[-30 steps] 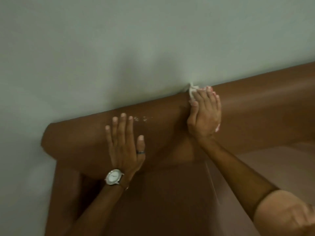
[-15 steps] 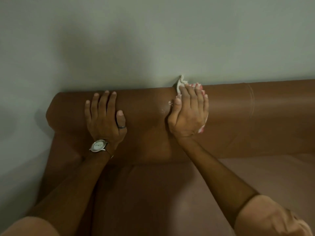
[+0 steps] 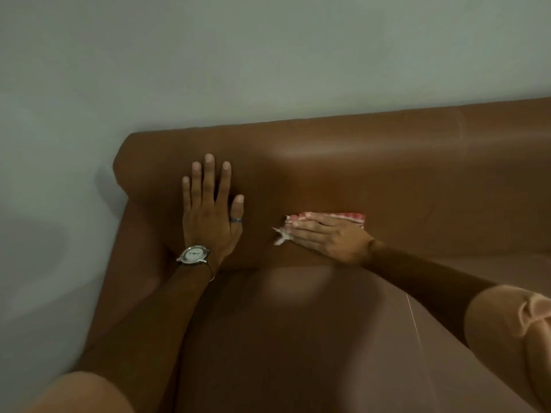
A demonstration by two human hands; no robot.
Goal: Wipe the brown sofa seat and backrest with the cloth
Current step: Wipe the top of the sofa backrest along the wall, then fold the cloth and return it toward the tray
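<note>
The brown sofa backrest (image 3: 372, 174) runs across the middle of the view, with the seat (image 3: 298, 338) below it. My right hand (image 3: 331, 236) lies flat on the lower backrest, fingers pointing left, pressing a red-and-white cloth (image 3: 348, 217) against the leather. Most of the cloth is hidden under the palm; a white corner sticks out at the fingertips. My left hand (image 3: 211, 210), with a wristwatch and a ring, rests flat with fingers spread on the backrest to the left, holding nothing.
A pale wall (image 3: 238, 55) stands directly behind the backrest and to the left of the sofa's left end (image 3: 128, 162). The sofa continues out of view to the right.
My right hand has slid the cloth from the top edge of the backrest down to its lower part and turned sideways. The left hand stays flat on the backrest.
</note>
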